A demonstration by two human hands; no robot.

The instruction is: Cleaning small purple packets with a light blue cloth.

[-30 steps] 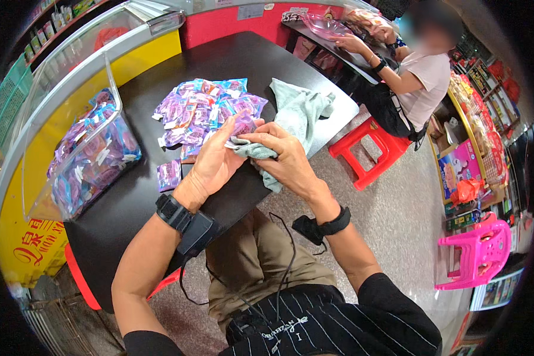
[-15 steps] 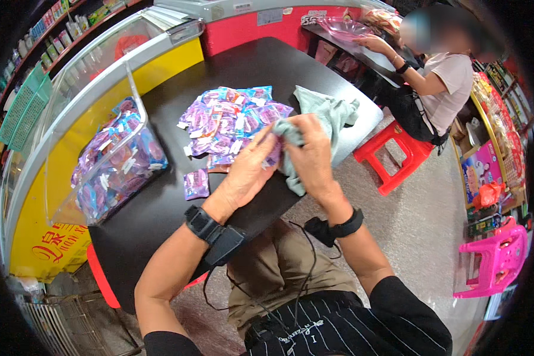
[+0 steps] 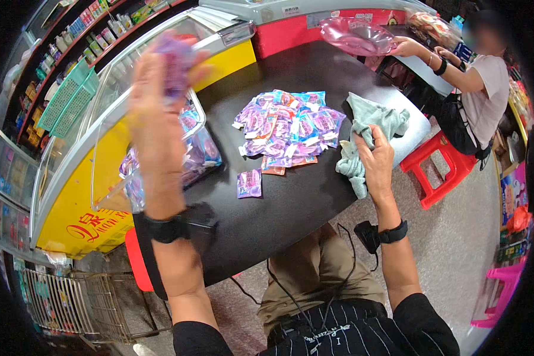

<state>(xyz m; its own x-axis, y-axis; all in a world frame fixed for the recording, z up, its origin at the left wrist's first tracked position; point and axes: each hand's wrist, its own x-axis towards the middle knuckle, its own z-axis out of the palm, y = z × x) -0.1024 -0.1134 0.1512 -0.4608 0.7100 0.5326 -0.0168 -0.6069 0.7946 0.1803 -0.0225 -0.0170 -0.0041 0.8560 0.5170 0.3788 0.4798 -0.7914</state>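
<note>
My left hand [image 3: 151, 133], smeared by motion, is raised over the clear plastic bin [image 3: 199, 107] and holds a small purple packet [image 3: 175, 64]. Similar purple and blue packets fill the bin, partly hidden behind my forearm. My right hand [image 3: 376, 163] grips a crumpled grey-green cloth [image 3: 381, 123], which lies on the right part of the dark table [image 3: 291, 207]. Between my hands is a heaped pile of packets [image 3: 288, 127], mostly purple with some blue and orange. One single packet [image 3: 249, 184] lies apart at the pile's near left.
At the far right a person in a light shirt [image 3: 486, 83] holds a pink see-through bowl [image 3: 357, 37] over the table's far edge. A red stool [image 3: 436, 169] stands right of the table. A glass-topped freezer [image 3: 101, 172] runs along the left, with green baskets [image 3: 71, 98] on it.
My left hand has left the cloth and swung up and left with a purple packet. My right hand still holds the cloth, now lower. The other person's bowl has come nearer the table.
</note>
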